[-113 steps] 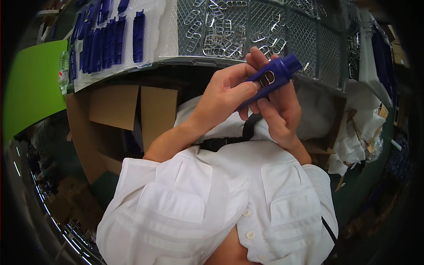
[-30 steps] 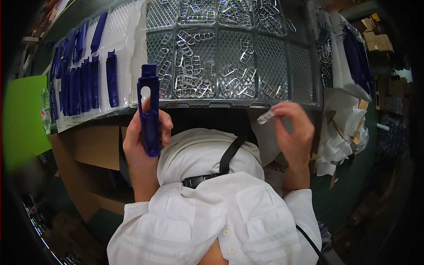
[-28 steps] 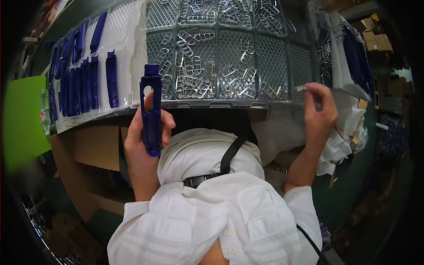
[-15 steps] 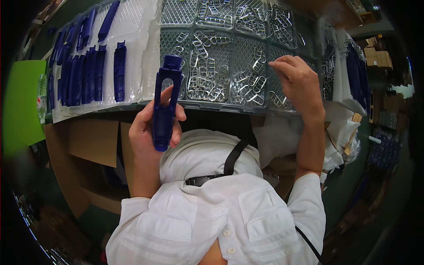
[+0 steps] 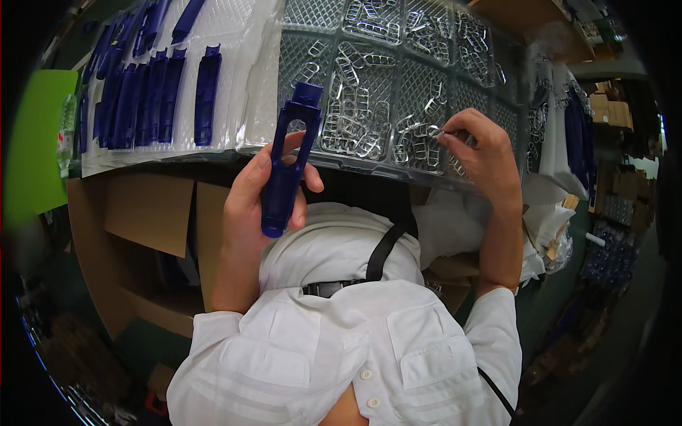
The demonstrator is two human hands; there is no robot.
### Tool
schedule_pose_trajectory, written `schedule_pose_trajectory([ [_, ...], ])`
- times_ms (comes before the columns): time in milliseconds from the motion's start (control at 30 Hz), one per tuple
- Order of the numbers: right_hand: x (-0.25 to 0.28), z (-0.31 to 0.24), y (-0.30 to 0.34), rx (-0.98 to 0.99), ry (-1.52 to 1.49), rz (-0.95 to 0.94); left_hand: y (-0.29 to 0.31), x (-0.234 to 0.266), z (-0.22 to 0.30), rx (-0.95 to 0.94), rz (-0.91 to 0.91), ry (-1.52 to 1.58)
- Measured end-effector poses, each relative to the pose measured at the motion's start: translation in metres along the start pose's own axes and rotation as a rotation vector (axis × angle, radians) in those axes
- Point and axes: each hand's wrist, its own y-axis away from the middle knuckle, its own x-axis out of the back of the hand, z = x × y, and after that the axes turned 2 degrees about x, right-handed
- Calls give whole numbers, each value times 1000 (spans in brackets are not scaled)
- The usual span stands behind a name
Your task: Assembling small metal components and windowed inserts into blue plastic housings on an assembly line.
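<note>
My left hand (image 5: 245, 188) is closed around a dark blue plastic handle-like part (image 5: 279, 195), which stands nearly upright with its narrow end up and an oval opening in its upper half. My right hand (image 5: 483, 153) hovers over the front right of a clear divided tray (image 5: 398, 172), thumb and fingers pinched together. At the fingertips is a small shiny metal wire clip (image 5: 434, 131). Under and beside that hand, a compartment holds more loose wire clips (image 5: 419, 149). A fuller heap of wire clips (image 5: 352, 131) lies in the compartment to its left.
Several blue plastic parts (image 5: 167, 96) lie in rows on white sheeting (image 5: 231, 78) at the left. Below the table's left edge stands an open cardboard box (image 5: 145, 216). A bright green panel (image 5: 35, 142) is at the far left. Blue parts (image 5: 575, 138) and plastic wrapping (image 5: 543, 234) sit at the right.
My right fingers have come down toward the tray and now pinch a wire clip. The blue part in my left hand has moved slightly right and tilts a little more.
</note>
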Motion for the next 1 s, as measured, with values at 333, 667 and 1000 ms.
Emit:
schedule_pose_trajectory([
  [333, 8, -59, 33, -134, -1095, 130, -19, -37, -20, 253, -124, 30],
  [667, -17, -87, 31, 273, -674, 422, -14, -54, -31, 265, -63, -130],
  [1000, -29, -97, 29, 222, -214, 460, -7, -57, -32, 245, -64, -212],
])
